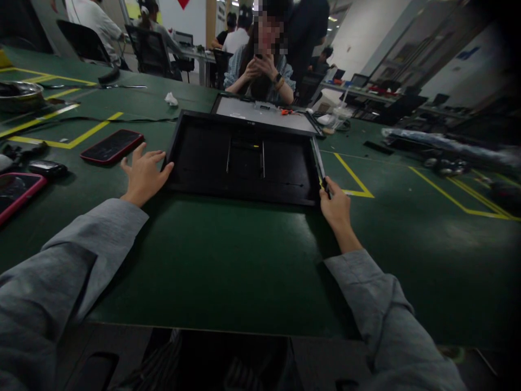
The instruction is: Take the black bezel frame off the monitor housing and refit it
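A shallow black monitor housing (203, 157) lies on the green table in front of me, its hollow inside facing up. My left hand (144, 172) is at its left edge, fingers spread, with the thumb and a fingertip touching the rim. On the opposite side, my right hand (336, 205) is closed at the near right corner. A slim grey strip (318, 157) runs along that edge into its fingers; whether it is part of the housing or separate, I cannot tell. Just behind the housing lies a grey flat panel (260, 111), partly hidden, with an orange-handled tool (287, 112) on it.
A red-edged phone (112, 146) and another one (16, 193) lie to the left, near a small black object (48, 168). A metal bowl (20, 98) stands farther back. Across the table sits a person (260, 70). Plastic-wrapped parts (448, 144) lie at the right.
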`<state>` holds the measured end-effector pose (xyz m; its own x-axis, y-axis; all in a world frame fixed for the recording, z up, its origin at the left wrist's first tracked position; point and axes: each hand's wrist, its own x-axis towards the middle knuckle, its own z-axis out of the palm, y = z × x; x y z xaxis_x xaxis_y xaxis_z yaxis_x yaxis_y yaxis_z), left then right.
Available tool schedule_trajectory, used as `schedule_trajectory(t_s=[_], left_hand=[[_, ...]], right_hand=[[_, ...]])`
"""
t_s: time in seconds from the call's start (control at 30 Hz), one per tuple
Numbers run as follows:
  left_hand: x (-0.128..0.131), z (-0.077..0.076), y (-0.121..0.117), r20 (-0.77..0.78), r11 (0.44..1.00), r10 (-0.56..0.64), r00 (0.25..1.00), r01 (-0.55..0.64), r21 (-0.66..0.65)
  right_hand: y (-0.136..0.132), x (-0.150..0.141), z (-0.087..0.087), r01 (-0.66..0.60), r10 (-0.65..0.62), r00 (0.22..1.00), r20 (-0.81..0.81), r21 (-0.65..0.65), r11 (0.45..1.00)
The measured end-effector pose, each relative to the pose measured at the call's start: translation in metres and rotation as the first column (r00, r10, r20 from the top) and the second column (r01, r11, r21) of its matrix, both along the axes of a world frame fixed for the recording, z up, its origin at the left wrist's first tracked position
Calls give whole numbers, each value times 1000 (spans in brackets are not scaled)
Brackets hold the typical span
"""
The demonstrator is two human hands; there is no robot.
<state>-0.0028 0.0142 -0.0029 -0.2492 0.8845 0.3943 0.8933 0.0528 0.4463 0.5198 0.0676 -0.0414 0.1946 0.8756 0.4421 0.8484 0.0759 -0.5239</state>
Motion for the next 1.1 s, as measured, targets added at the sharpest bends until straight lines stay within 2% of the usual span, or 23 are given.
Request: schedule_trajectory(t_s=[0.37, 0.53, 0.7, 0.8, 0.93, 1.03, 1.1], left_hand=[[-13, -6, 5, 61, 994, 13, 998, -6, -107], [-14, -7, 6, 13, 986, 86, 996, -83, -147], [-14, -7, 10, -47, 981, 105, 993, -112, -161], [-18, -5, 12, -18, 979, 92, 996, -94, -178], [-18, -2, 13, 28, 980, 57, 998, -50, -192], [-5, 1, 12, 37, 981, 8, 999, -1, -193], [13, 3, 13, 49, 980, -28, 998, 38, -197]], right_hand=[[2, 8, -6, -61, 59, 994, -91, -23, 998], [-3, 2, -1, -73, 68, 995, -66, -70, 995], [-3, -5, -3, -84, 83, 996, -35, -30, 996], [-1, -5, -3, -49, 48, 999, -6, -49, 998], [-6, -3, 7, 47, -33, 991, 132, -107, 993], [-14, -11, 18, 150, -143, 963, 229, -13, 989], [-20, -25, 24, 172, -176, 951, 255, 39, 984]])
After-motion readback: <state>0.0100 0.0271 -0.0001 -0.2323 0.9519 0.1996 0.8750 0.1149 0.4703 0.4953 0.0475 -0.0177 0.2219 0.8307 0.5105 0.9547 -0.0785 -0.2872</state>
